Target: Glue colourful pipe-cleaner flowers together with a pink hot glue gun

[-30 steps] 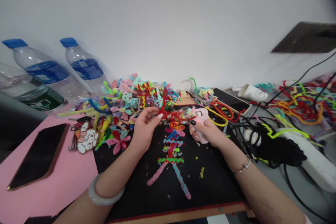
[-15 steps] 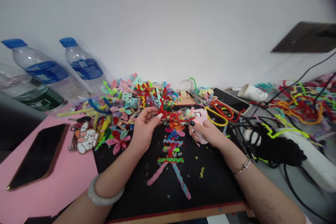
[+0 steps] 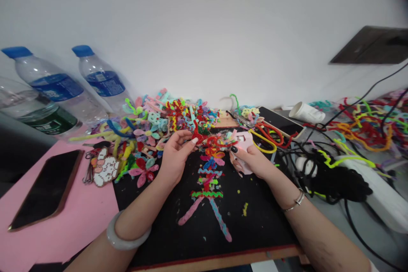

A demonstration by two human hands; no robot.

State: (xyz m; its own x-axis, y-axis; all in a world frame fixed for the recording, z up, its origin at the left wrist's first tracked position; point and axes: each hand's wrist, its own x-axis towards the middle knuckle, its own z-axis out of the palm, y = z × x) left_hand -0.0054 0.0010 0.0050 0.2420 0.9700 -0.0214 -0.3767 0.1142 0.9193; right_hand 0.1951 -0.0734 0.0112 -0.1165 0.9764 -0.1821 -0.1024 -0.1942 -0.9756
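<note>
My left hand [image 3: 177, 153] is closed, with thumb and forefinger pinching a red pipe cleaner piece [image 3: 197, 137] whose end sticks up. Closed around a pale pink handheld tool [image 3: 244, 140] is my right hand [image 3: 250, 159]; the tool's exact kind is unclear. Its front end is close to a cluster of red and pastel pipe cleaner pieces between the hands. Below them a figure of pipe cleaners [image 3: 207, 182] lies on the black mat [image 3: 261, 221], with colourful crossbars, a pink leg and a blue-and-pink leg.
A heap of pipe cleaner flowers [image 3: 149, 131] lies behind my left hand. Scissors [image 3: 266, 146] and a phone [image 3: 280, 122] lie right of the tool. Black cables [image 3: 341, 180] and a white power strip [image 3: 379, 195] fill the right. Bottles [image 3: 102, 85] and another phone [image 3: 47, 189] are left.
The red piece in my left hand has shifted very slightly to the left. Otherwise both hands hold the same things in nearly the same place.
</note>
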